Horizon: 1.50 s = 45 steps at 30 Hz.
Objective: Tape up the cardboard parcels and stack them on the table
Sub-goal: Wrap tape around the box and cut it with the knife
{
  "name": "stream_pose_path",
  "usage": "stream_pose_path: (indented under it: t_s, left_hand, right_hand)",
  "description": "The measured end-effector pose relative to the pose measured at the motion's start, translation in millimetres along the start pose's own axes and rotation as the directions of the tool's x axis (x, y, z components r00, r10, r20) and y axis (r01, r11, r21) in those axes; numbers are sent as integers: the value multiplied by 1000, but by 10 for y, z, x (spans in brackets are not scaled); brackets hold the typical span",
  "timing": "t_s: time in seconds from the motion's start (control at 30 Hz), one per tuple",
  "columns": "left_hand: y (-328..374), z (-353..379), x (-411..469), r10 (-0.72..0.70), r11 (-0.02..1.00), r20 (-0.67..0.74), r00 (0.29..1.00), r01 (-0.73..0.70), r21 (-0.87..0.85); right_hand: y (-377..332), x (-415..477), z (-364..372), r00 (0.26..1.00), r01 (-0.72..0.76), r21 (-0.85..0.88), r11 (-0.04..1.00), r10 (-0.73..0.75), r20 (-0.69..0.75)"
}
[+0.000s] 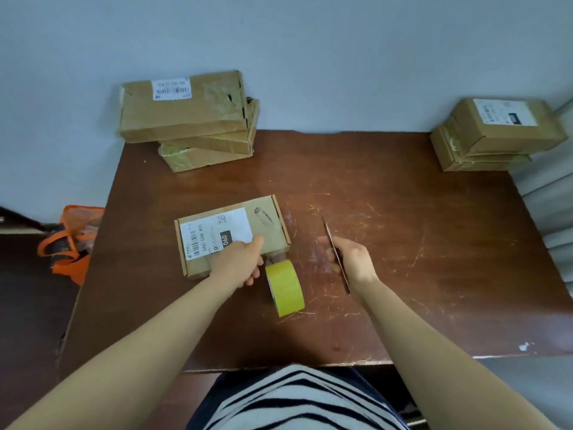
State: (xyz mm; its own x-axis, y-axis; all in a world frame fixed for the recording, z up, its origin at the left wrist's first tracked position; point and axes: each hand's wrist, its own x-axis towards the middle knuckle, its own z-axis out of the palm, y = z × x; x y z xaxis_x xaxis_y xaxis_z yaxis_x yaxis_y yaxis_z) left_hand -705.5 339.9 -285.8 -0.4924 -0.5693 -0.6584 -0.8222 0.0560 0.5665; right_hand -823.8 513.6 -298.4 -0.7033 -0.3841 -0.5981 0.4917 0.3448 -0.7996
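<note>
The table (403,212) had a flat box (217,240) in the middle. It looked light and stiff, best held by its edges. The tape (285,288) stood just beside it. The left hand (240,263) gripped the box's near edge. The right hand (353,262) held a thin blade (328,234).

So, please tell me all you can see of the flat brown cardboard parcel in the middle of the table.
The flat brown cardboard parcel lies closed on the brown wooden table, slightly askew. Its top carries a white label with barcode, QR code and a black patch reading 060. The left hand grips its near edge, thumb on top. The yellow tape roll stands at its near right corner. The right hand, holding a thin blade, is apart.
</note>
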Motion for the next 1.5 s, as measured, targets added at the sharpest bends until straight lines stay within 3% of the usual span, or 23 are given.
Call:
stream_pose_path:
  t_s: [0.1,0.17,0.23,0.33,0.4,0.47,0.87,1.03,1.1,1.2,1.33,1.5]
  left_hand:
    - [-26,80,-138,-198,964,166,966,223,-148]
    - [-83,179,-198,-230,917,222,947,288,-277]
    - [-121,273,-232,-223,847,262,939,319,-424]
    - [-102,471,-253,-147,624,311,939,332,-707]
    - [-64,586,-241,-134,449,267,954,299,-842]
    - [-17,640,-221,-164,368,208,964,255,-894]
    - [0,695,-239,-196,344,293,936,346,-873]
    - [62,699,-211,-197,346,287,937,340,-874]
    - [45,692,-193,-216,342,273,937,334,-878]
    - [37,683,-175,-229,337,282,932,348,-875]
    - [67,643,-148,-267,343,290,919,372,-862]
    - [78,628,-115,-309,395,271,912,382,-836]
  right_hand:
    - [-188,123,137,974,128,-224,966,-80,213]
    - [-338,201,271,923,337,-472,814,-186,338]
    - [-470,290,418,823,537,-592,601,-217,525]
    - [-542,402,626,699,678,-603,421,-113,707]
    - [-520,455,714,676,704,-635,318,-27,737]
    - [-491,513,769,684,704,-664,254,13,730]
    - [-351,573,866,713,685,-705,184,30,700]
    - [-551,473,801,723,590,-650,479,44,689]
    - [-625,462,668,680,664,-599,448,-29,733]
    - [-695,483,441,660,733,-627,264,-53,750]
    - [-725,477,297,629,759,-629,-168,-61,775]
    - [-650,457,297,553,728,-536,-428,-94,828]
